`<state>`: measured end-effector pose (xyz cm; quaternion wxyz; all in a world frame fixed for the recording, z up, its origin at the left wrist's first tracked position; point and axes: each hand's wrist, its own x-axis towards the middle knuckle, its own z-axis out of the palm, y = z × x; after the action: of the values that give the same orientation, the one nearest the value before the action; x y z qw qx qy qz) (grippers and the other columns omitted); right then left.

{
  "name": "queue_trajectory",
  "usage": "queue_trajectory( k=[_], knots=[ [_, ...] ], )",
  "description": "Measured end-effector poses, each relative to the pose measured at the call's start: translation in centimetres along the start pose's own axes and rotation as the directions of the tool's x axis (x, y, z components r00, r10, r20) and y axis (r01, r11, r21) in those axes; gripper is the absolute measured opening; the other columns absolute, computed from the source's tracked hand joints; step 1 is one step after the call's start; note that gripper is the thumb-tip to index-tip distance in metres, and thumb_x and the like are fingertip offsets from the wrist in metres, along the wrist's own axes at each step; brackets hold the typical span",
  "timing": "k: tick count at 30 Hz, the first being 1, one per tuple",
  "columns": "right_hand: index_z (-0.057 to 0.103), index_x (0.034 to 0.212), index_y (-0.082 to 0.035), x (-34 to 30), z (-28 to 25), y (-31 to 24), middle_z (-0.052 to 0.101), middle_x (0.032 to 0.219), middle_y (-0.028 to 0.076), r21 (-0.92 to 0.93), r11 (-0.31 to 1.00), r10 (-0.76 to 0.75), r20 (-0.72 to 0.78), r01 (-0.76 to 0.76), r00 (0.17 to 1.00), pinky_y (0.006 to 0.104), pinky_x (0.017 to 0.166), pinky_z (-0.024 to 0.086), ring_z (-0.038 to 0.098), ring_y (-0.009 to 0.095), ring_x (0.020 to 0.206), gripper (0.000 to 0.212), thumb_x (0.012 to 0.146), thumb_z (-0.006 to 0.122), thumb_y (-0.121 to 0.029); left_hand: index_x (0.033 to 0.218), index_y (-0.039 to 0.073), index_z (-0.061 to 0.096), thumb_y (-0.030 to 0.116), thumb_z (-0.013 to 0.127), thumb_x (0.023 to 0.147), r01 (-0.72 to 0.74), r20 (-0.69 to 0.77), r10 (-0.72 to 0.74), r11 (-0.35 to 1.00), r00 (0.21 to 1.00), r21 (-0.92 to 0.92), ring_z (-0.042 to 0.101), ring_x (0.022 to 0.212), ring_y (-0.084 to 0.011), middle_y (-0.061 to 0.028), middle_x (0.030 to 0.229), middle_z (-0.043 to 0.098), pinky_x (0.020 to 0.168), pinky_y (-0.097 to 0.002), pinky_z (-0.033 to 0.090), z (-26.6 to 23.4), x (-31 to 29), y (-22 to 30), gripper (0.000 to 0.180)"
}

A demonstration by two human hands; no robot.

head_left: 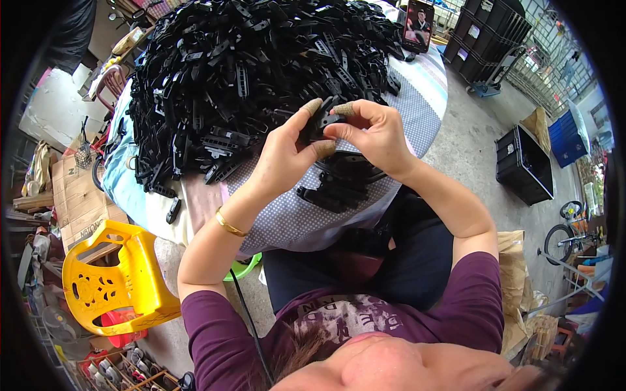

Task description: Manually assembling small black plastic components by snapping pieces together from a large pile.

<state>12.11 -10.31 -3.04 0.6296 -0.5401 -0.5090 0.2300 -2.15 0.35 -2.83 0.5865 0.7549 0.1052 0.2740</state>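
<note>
Both my hands meet over the near edge of a round, cloth-covered table [417,124]. Between them is a small black plastic part [334,120]; its exact kind I cannot make out. My left hand [293,146] grips it from the left, with tan finger covers on the thumb and a fingertip. From the right, my right hand [375,130] pinches it between thumb and a covered forefinger. A great heap of similar black plastic parts [228,85] spreads beyond my hands. Just below them, a smaller cluster of black parts [336,192] lies at the table's near edge.
A phone [418,26] stands at the table's far right. Stacked black crates [486,39] are on a trolley behind it. On the right floor are a black crate [523,164] and a blue bin [568,140]. A yellow plastic chair [120,280] stands at left, near a green basin [243,267].
</note>
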Motion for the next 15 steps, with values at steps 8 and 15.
queue_trajectory(
  k=[8,15],
  knots=[
    [0.060,0.110,-0.001,0.9,-1.3,-1.1,0.062,0.097,0.013,-0.609,0.654,-0.499,0.098,0.449,0.861,0.0289,0.077,0.049,0.059,0.022,0.096,0.049,0.067,0.079,-0.014,0.115,-0.002,0.056,-0.003,0.067,0.076,-0.179,0.045,0.177,0.886,0.983,0.428,0.067,0.086,-0.0227,-0.0173,0.094,0.066,0.074,-0.0296,0.052,-0.9,0.1,0.7,0.041],
    [0.058,0.097,0.002,0.7,-2.3,-0.9,0.062,0.084,0.014,-0.607,0.598,-0.289,0.446,0.524,0.847,0.0377,0.072,0.049,0.062,0.031,0.083,0.034,0.071,0.072,-0.016,0.110,-0.001,0.058,-0.002,0.067,0.074,-0.323,0.148,0.290,0.771,0.945,0.549,0.065,0.078,-0.0316,-0.0168,0.089,0.065,0.068,-0.0333,0.052,-0.7,-0.3,0.1,0.037]
  ],
)
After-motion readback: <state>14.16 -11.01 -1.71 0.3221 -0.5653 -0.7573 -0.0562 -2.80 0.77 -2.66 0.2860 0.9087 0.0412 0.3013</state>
